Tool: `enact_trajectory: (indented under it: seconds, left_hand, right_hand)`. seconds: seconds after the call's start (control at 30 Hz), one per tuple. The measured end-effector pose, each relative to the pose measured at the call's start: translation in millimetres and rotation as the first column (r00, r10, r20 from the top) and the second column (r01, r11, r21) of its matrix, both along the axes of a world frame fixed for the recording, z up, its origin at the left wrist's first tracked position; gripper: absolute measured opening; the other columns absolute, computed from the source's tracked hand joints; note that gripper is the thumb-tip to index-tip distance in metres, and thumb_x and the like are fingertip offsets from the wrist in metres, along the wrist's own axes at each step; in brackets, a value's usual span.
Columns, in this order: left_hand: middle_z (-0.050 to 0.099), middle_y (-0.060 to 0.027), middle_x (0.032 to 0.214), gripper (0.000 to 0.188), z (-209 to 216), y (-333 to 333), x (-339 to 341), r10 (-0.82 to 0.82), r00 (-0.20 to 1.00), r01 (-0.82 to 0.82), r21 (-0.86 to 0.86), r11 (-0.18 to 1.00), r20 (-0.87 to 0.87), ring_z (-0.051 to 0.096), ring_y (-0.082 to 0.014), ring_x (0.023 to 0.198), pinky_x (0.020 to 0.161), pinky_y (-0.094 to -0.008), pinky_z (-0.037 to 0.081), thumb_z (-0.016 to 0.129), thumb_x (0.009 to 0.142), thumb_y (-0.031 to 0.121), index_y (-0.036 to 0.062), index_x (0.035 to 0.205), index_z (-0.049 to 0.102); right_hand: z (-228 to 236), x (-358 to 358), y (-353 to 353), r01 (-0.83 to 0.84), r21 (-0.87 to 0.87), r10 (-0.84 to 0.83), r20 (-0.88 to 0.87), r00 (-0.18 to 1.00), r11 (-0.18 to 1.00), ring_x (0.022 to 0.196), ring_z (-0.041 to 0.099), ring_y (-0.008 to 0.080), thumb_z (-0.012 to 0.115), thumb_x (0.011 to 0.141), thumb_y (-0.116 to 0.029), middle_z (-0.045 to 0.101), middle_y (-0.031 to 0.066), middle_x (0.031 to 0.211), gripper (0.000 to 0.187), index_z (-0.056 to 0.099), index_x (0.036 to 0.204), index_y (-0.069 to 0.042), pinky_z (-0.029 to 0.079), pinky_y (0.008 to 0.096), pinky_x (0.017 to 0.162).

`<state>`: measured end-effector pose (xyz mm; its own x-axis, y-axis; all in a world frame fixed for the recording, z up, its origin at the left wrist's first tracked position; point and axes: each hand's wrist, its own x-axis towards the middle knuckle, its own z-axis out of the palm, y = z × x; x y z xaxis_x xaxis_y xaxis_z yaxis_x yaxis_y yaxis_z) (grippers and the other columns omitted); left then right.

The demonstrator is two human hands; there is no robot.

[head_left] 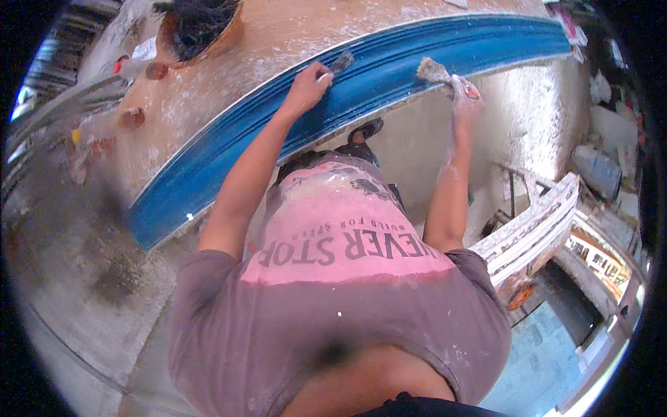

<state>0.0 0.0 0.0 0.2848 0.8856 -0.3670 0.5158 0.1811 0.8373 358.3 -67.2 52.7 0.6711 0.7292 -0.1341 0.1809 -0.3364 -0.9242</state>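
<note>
A long blue moulding with stepped ridges (389, 69) lies across the workbench in front of me. My left hand (309, 89) is closed over its near-left half, pinching a small dark grey tuft that looks fibrous (342, 62) against the blue surface. In my right hand (465, 97), whose fingers carry white smears, is a paintbrush (434, 71). Its pale, caked bristles point left, over the blue moulding's right half. The fingers wrap the handle and hide most of it.
An orange-brown bowl (169, 35) of dark fibrous material stands at the far left of the stained tan tabletop (299, 24). Beside it is a bottle with a red cap (128, 67). White moulded pieces (531, 229) stand at the right, and a blue container (596, 170) lies beyond them.
</note>
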Motion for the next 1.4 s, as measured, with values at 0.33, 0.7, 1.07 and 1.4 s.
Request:
enact_trajectory:
  seconds: [0.33,0.7,1.07,1.4]
  left_hand:
    - [0.071,-0.0204,0.101,0.03,2.8,33.6,29.6,-0.027,0.998,0.031,0.067,0.997,-0.06,0.068,-0.0334,0.096,0.086,-0.0418,0.051,0.062,0.095,0.027,0.0008,0.11,0.063]
    - [0.07,-0.0236,0.102,0.029,5.8,42.4,49.6,-0.05,0.994,0.063,0.133,0.989,-0.096,0.067,-0.0383,0.096,0.086,-0.0431,0.05,0.062,0.093,0.024,-0.0014,0.106,0.062]
    - [0.069,-0.0262,0.1,0.028,16.3,24.5,46.4,-0.012,0.99,0.036,0.17,0.985,-0.139,0.067,-0.041,0.095,0.084,-0.0455,0.051,0.062,0.094,0.024,-0.0009,0.106,0.062]
    - [0.07,-0.0209,0.098,0.028,6.7,25.0,40.9,-0.027,0.983,0.058,0.167,0.984,-0.18,0.067,-0.0341,0.094,0.086,-0.0423,0.05,0.062,0.096,0.025,-0.0006,0.106,0.062]
  right_hand:
    - [-14.4,51.9,-17.8,0.233,0.113,-0.229,-0.045,0.972,0.966,0.07,0.066,0.011,0.075,0.088,-0.014,0.073,0.0057,0.087,0.02,0.074,0.101,0.001,0.053,0.0246,0.061]
    - [-1.4,43.7,-6.7,0.167,0.052,-0.165,-0.052,0.985,0.985,0.081,0.069,0.0139,0.074,0.09,-0.016,0.074,0.0082,0.094,0.026,0.073,0.107,0.003,0.053,0.0276,0.071]
    - [-5.4,44.2,-5.2,0.169,0.061,-0.161,-0.12,0.98,0.984,0.081,0.07,0.014,0.073,0.09,-0.016,0.074,0.0079,0.097,0.025,0.072,0.108,0.003,0.055,0.027,0.069]
    - [-14.9,49.6,-9.4,0.205,0.1,-0.194,-0.107,0.975,0.974,0.077,0.068,0.0127,0.073,0.09,-0.013,0.074,0.0068,0.093,0.019,0.074,0.103,0.002,0.054,0.0268,0.064]
